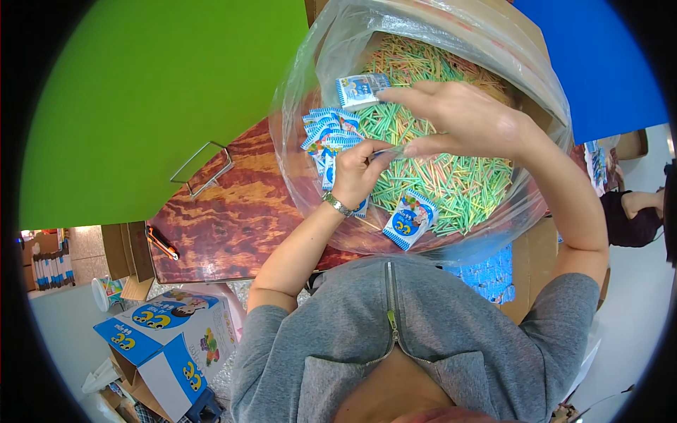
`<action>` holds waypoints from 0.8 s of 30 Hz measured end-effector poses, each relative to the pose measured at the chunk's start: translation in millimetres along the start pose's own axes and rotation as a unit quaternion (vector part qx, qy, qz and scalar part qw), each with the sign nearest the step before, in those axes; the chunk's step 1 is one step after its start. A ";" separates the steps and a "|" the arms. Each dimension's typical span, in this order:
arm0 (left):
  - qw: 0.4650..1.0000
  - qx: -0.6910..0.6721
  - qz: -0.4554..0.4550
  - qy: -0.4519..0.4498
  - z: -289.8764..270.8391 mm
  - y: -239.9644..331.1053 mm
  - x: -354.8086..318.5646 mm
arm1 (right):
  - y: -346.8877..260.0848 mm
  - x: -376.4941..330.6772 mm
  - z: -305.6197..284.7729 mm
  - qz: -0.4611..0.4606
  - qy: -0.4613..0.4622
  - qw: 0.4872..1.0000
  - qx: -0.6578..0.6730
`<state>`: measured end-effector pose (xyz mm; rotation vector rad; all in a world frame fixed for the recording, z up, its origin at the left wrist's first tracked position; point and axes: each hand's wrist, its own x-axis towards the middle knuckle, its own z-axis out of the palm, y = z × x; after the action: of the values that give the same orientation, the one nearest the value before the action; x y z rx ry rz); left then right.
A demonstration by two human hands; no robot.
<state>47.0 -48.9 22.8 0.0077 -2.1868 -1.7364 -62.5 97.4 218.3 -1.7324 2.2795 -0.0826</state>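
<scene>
My left hand [356,171], with a metal watch on its wrist, pinches a thin see-through thing that I cannot make out. My right hand [462,121] is blurred, its fingers stretched out and apart, the thumb close to the left fingertips. Below both hands lies a heap of thin green, yellow and pink sticks [458,187] in a clear plastic bag [293,151]. One blue-and-white packet [358,92] is by the right fingertips. Several overlapping packets [326,130] lie beside my left hand, partly hidden by it. Another packet [410,218] rests at the heap's near edge.
The bag spreads over a red-brown wood-patterned table [233,211]. A wire stand [204,169] and an orange-and-black cutter [162,242] lie to the left. Green [155,92] and blue [592,63] panels flank the bag. A printed carton [169,338] stands lower left; another person [635,215] is at right.
</scene>
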 end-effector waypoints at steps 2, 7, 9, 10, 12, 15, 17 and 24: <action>0.998 -0.056 -0.036 0.000 -0.1 -2.8 -0.9 | 6.7 -10.8 11.3 -0.010 0.085 0.996 -0.006; 0.987 -0.150 -0.057 -0.025 -5.2 -10.6 -8.9 | -3.2 -9.6 56.9 0.017 0.161 0.987 0.019; 0.983 -0.175 -0.055 -0.020 -5.6 -7.0 -12.6 | -5.9 -5.0 76.2 0.025 0.155 0.987 0.035; 0.978 -0.201 -0.051 -0.012 -6.1 -6.6 -17.4 | -8.4 -3.0 84.5 0.033 0.147 0.987 0.047; 0.981 -0.185 -0.052 -0.008 -16.3 -9.0 -26.8 | -13.5 0.9 98.0 0.026 0.192 0.975 0.108; 0.996 -0.034 -0.066 -0.051 -42.9 9.8 -37.2 | -14.0 4.6 127.7 0.000 0.213 0.970 0.120; 0.997 0.064 -0.033 -0.013 -60.3 11.9 -44.6 | -12.7 12.7 157.3 -0.001 0.239 0.956 0.170; 0.926 0.247 0.081 -0.275 -65.9 5.0 -64.4 | -26.6 35.7 213.1 0.027 0.148 0.986 0.075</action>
<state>126.4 -95.9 23.0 -0.5827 -2.8727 -1.1419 7.5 81.6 12.7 -1.6738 2.4488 -0.5198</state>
